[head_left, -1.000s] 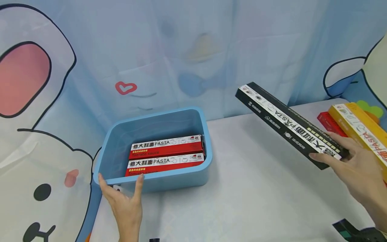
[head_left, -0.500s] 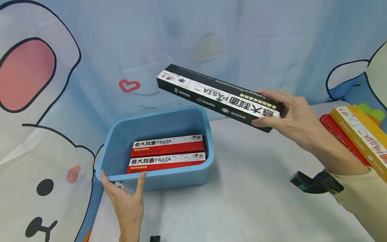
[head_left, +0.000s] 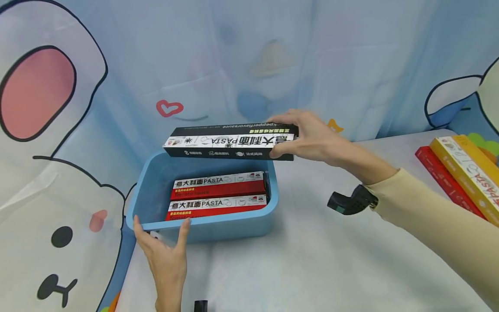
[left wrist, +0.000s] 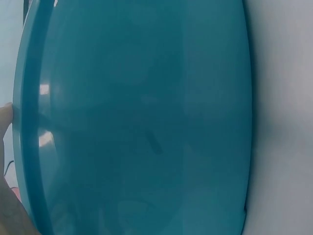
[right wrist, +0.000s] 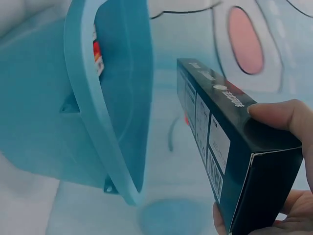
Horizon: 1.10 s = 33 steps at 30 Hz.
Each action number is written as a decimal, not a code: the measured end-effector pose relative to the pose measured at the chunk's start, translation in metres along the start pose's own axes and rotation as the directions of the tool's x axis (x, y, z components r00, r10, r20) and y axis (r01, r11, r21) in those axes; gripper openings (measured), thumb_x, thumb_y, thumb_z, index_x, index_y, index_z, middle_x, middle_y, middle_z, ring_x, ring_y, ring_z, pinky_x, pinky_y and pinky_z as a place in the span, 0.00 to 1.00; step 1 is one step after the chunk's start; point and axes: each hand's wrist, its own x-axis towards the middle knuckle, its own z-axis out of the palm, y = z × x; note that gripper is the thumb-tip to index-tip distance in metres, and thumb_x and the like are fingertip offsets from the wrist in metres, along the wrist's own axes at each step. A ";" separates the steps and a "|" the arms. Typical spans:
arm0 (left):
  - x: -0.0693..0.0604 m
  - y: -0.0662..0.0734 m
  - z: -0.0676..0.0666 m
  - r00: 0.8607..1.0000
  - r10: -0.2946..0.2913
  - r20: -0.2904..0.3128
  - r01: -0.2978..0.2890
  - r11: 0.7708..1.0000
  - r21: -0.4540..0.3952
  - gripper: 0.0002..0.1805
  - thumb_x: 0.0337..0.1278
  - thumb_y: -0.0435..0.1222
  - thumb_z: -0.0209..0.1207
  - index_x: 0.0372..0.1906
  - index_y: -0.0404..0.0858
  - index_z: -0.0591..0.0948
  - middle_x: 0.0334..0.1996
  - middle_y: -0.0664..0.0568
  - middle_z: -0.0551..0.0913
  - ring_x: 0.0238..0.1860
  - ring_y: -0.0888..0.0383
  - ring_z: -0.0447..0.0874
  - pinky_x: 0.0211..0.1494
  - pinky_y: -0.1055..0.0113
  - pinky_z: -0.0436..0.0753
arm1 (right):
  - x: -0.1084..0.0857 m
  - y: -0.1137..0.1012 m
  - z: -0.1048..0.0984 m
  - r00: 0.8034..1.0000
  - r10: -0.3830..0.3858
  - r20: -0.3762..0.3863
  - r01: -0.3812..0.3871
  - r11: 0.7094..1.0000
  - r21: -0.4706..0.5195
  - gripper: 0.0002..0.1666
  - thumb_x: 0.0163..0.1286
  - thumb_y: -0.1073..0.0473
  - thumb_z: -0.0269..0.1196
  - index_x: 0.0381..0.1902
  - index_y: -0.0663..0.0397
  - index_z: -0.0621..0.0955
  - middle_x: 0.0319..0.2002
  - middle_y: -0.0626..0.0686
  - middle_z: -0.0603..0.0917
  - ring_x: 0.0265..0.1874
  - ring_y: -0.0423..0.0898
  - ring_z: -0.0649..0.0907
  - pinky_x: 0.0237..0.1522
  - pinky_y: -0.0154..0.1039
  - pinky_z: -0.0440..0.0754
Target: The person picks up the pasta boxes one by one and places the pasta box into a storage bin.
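My right hand (head_left: 308, 138) grips the right end of a long black pasta box (head_left: 226, 142), thumb in front and fingers behind. The box is raised over the back of a blue plastic bin (head_left: 234, 233), nearly level. In the right wrist view, the black pasta box (right wrist: 244, 132) is beside the bin's rim (right wrist: 100, 112). Inside the bin, two red-and-white tomato sauce pasta boxes (head_left: 218, 186) lie side by side. At the bin's front left corner, my left hand (head_left: 165, 260) touches the rim with thumb and one finger spread and straight; its other fingers are hidden.
On the right of the white table (head_left: 312, 260) lie a yellow pasta box (head_left: 468, 169) and a red box (head_left: 444, 182). A blue cartoon-printed curtain (head_left: 343, 56) hangs right behind the bin.
My right hand has carried the black pasta box leftward from the right side to over the bin, and the box has turned to nearly level. My left hand stays at the rim.
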 end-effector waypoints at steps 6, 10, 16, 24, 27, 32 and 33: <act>0.007 0.020 -0.011 0.999 0.049 0.011 -0.050 0.994 0.099 0.62 0.59 0.52 0.73 0.85 0.46 0.42 0.83 0.42 0.44 0.80 0.37 0.49 0.76 0.30 0.57 | 0.017 0.004 0.013 0.997 -0.052 0.049 0.055 0.997 -0.048 0.42 0.59 0.57 0.73 0.73 0.54 0.76 0.57 0.59 0.77 0.51 0.55 0.74 0.49 0.51 0.75; 0.006 0.019 -0.012 0.999 0.040 0.002 -0.040 0.994 0.106 0.62 0.59 0.52 0.73 0.85 0.45 0.42 0.83 0.42 0.44 0.80 0.36 0.49 0.76 0.30 0.56 | 0.031 -0.007 0.025 0.993 -0.046 0.112 0.051 0.998 -0.048 0.42 0.59 0.58 0.74 0.73 0.56 0.76 0.56 0.59 0.76 0.47 0.55 0.73 0.46 0.49 0.74; 0.002 0.018 -0.015 1.000 0.028 -0.007 -0.027 0.993 0.116 0.64 0.58 0.52 0.74 0.85 0.45 0.41 0.83 0.41 0.44 0.80 0.36 0.48 0.77 0.31 0.54 | 0.044 -0.017 0.040 0.979 -0.113 0.170 0.124 0.990 -0.059 0.41 0.59 0.60 0.73 0.70 0.63 0.77 0.53 0.64 0.78 0.37 0.51 0.72 0.41 0.44 0.73; 0.001 0.019 -0.015 1.000 0.031 -0.005 -0.030 0.993 0.114 0.64 0.58 0.52 0.74 0.85 0.43 0.42 0.83 0.39 0.43 0.80 0.35 0.47 0.78 0.31 0.53 | 0.060 -0.028 0.046 0.959 -0.122 0.255 0.144 0.987 -0.068 0.40 0.59 0.64 0.74 0.69 0.69 0.76 0.15 0.46 0.68 0.14 0.41 0.53 0.25 0.36 0.61; 0.000 0.019 -0.015 1.000 0.028 -0.003 -0.027 0.993 0.116 0.64 0.58 0.52 0.74 0.85 0.43 0.42 0.83 0.39 0.44 0.80 0.35 0.48 0.78 0.30 0.53 | 0.065 -0.029 0.050 0.957 -0.104 0.271 0.129 0.989 -0.077 0.41 0.59 0.64 0.74 0.70 0.68 0.76 0.12 0.43 0.61 0.13 0.40 0.53 0.25 0.35 0.63; -0.003 0.019 -0.015 0.999 0.035 -0.010 -0.033 0.993 0.116 0.63 0.58 0.52 0.74 0.85 0.44 0.42 0.83 0.40 0.44 0.80 0.36 0.49 0.77 0.30 0.54 | 0.070 -0.031 0.057 0.955 -0.100 0.281 0.130 0.988 -0.088 0.40 0.58 0.63 0.74 0.69 0.67 0.77 0.14 0.42 0.62 0.13 0.39 0.58 0.23 0.33 0.65; -0.003 0.019 -0.015 0.999 0.038 -0.010 -0.036 0.993 0.113 0.64 0.58 0.52 0.74 0.85 0.44 0.42 0.83 0.39 0.44 0.80 0.35 0.49 0.77 0.30 0.54 | 0.071 -0.031 0.058 0.954 -0.101 0.283 0.131 0.987 -0.092 0.40 0.57 0.63 0.74 0.68 0.67 0.78 0.17 0.42 0.68 0.14 0.39 0.59 0.24 0.33 0.66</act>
